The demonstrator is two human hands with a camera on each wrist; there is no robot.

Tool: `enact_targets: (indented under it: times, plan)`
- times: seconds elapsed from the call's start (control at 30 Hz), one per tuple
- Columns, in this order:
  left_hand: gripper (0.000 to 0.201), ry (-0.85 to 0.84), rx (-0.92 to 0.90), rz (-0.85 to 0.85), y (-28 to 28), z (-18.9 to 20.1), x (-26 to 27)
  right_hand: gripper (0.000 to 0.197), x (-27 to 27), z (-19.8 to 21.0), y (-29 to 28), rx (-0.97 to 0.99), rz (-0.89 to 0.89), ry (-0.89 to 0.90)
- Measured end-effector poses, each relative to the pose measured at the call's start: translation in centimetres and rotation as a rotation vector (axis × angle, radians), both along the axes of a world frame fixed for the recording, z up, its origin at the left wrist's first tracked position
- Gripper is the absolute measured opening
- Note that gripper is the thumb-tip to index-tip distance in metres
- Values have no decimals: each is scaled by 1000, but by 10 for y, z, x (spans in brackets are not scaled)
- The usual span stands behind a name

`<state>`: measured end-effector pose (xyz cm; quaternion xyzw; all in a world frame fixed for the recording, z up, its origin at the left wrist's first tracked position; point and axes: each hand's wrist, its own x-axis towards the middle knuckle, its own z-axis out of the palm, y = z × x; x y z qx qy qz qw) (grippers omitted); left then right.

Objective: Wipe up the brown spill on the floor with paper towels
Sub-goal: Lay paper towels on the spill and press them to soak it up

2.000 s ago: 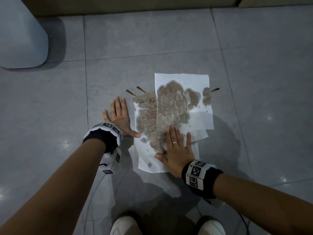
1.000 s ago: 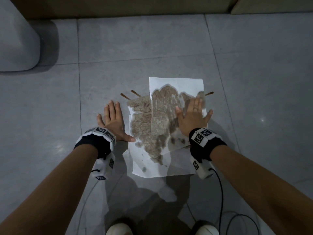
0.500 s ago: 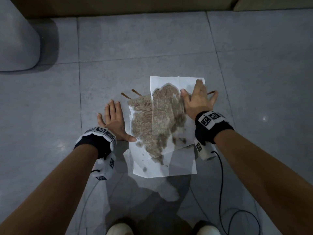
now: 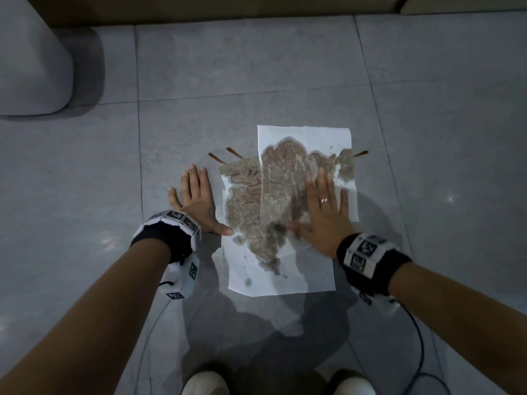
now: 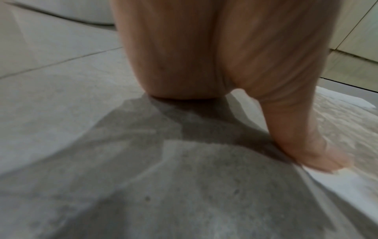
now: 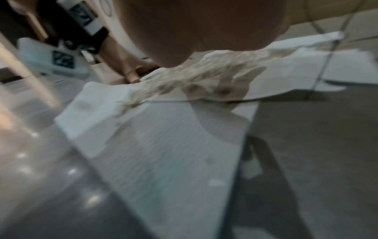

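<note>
White paper towels lie overlapped on the grey tile floor, soaked brown across their middle. Thin brown spill streaks poke out at the upper left, and another streak at the upper right. My right hand lies flat, fingers straight, pressing the right half of the towels. My left hand rests flat on bare floor left of the towels, its thumb tip touching the towel edge.
A grey rounded object stands at the far left. A beige wall base runs along the top. My white shoes are at the bottom edge, and a black cable trails from the right wrist.
My right hand slid from the towels' near edge up to their far right corner, then back toward me to the middle right. The left hand stayed put.
</note>
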<state>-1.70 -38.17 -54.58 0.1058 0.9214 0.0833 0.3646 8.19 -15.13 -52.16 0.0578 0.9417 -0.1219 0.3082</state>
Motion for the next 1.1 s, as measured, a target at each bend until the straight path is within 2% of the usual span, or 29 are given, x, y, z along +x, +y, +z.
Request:
enact_targets:
  times: [0.2,0.37,0.53,0.7,0.83,0.93,1.03,1.1]
  plan:
    - [150,-1,-19,5,-1,2,1,82,28,-23,-47,11,-74,-19]
    - [151,7,-24,7,0,2,1,89,29,-28,-48,5,-72,-87]
    - [161,-5,-19,5,-2,1,2,105,37,-18,-47,12,-144,-42]
    - [157,4,-17,2,-1,-1,1,87,44,-20,-46,24,-169,-154]
    - [152,-17,-26,-3,-2,-2,0,89,49,-16,-44,40,-104,-108]
    - [152,37,-9,18,-2,-4,4,90,55,-17,-43,65,-43,-146]
    - [153,45,-8,27,-1,-6,4,90,52,-14,-46,44,-53,-73]
    - [152,24,-20,20,-2,-5,2,86,58,-17,-55,86,60,-22]
